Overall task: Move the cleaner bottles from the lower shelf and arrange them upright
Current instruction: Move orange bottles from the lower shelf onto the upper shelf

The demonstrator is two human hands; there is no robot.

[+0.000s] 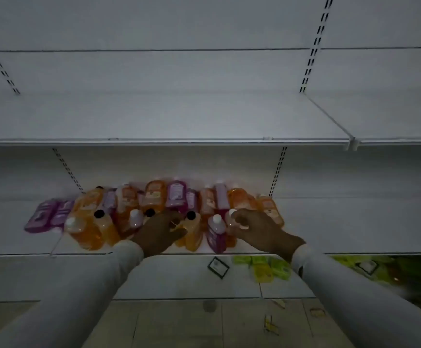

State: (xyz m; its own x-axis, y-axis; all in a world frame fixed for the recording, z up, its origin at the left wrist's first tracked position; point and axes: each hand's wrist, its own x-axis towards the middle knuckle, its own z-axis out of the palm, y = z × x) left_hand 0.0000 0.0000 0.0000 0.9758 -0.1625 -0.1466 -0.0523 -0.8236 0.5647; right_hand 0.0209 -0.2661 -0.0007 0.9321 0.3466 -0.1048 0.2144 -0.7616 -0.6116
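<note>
On shelf (329, 222), upright bottles (215, 232), caps up, right hand (259, 229) gripping one, left hand (161, 232) relaxed.

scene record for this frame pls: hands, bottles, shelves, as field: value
left hand: left hand reaches among the front bottles, touching an orange bottle; grip unclear
right hand: right hand wraps a white-capped bottle
bottles: orange and purple; front row upright, back ones lying flat
purple upright: purple bottle between the hands
shelf in use: middle shelf
shelf above: upper shelf
below: green packs on lower shelf
</note>
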